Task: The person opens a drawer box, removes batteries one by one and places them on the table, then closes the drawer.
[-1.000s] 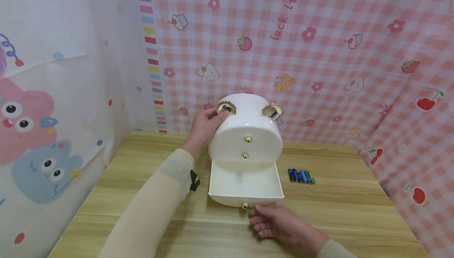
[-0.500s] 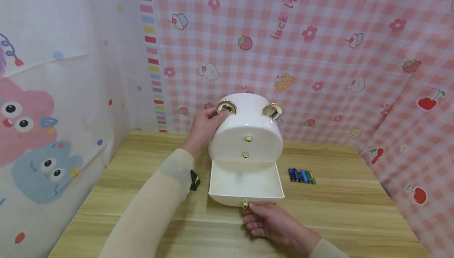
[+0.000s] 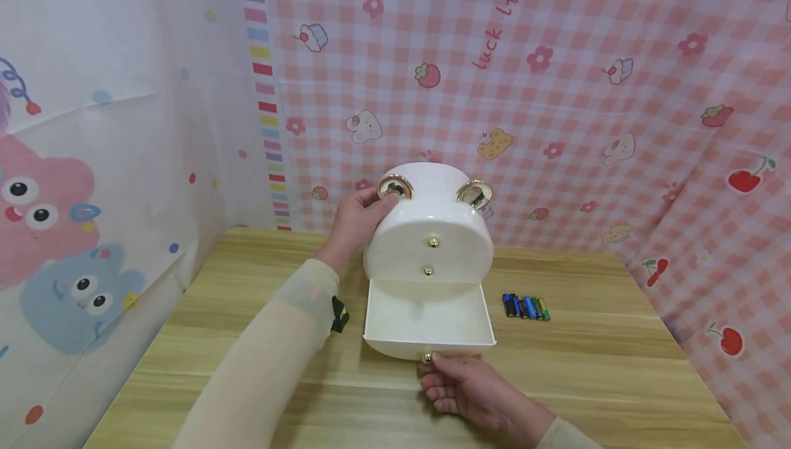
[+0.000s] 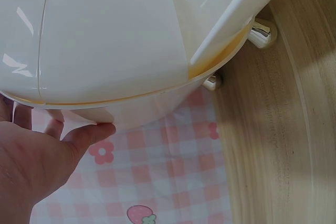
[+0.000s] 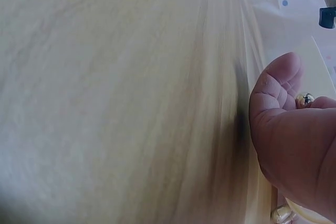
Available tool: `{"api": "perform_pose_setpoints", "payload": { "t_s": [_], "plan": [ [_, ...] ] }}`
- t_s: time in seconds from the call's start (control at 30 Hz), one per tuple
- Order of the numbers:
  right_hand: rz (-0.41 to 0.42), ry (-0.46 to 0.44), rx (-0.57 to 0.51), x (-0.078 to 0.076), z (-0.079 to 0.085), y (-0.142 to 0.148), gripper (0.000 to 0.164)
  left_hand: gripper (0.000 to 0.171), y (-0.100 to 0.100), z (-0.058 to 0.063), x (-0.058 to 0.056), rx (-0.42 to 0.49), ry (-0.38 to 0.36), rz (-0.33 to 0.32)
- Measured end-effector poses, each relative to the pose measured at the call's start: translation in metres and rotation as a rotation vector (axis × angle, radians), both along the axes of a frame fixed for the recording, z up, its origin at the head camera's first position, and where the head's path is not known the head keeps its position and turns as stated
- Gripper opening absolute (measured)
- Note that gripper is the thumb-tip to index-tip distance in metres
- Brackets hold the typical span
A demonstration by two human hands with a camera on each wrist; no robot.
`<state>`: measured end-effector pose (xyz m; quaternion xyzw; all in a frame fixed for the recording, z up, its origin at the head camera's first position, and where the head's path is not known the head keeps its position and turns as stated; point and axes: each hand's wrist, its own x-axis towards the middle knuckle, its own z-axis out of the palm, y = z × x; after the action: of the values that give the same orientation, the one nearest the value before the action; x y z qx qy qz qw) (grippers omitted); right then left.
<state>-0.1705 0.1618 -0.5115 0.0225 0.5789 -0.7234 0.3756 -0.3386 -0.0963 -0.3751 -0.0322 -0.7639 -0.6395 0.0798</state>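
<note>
A white rounded storage box (image 3: pixel 432 191) with two gold-rimmed, ear-like rings on top stands on the table. Its bottom drawer (image 3: pixel 426 315) is pulled out, with bare white inside. My left hand (image 3: pixel 358 219) grips the left gold-rimmed ring (image 3: pixel 395 187); in the left wrist view its thumb and fingers lie along the box's side. Below the drawer front, my right hand (image 3: pixel 469 390) has its thumb and curled fingers at the gold drawer knob (image 3: pixel 428 358), pinching it. The right wrist view shows that knob (image 5: pixel 304 99) between thumb and fingers.
Several batteries (image 3: pixel 525 306), blue, black and green, lie in a row on the wooden table (image 3: pixel 587 353) to the right of the box. A pink checked cloth (image 3: pixel 556 92) hangs behind it, and a white printed cloth (image 3: pixel 123 160) at the left.
My right hand has moved slightly left, from beside the drawer knob onto it, and its fingers now meet the knob. The left hand, box and batteries have stayed put.
</note>
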Motion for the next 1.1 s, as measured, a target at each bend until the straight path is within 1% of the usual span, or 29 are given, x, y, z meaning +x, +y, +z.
{"api": "perform_pose_setpoints", "payload": {
  "t_s": [0.7,1.1],
  "plan": [
    [0.002,-0.018,-0.006,0.0005,0.0052,-0.001,0.046,0.039,-0.0006,-0.0011,-0.0002,0.005,-0.004,0.001],
    [-0.003,-0.007,-0.007,-0.0024,0.0056,-0.0016,0.045,0.039,0.0,-0.0017,-0.0007,0.01,-0.006,0.002]
  ]
}}
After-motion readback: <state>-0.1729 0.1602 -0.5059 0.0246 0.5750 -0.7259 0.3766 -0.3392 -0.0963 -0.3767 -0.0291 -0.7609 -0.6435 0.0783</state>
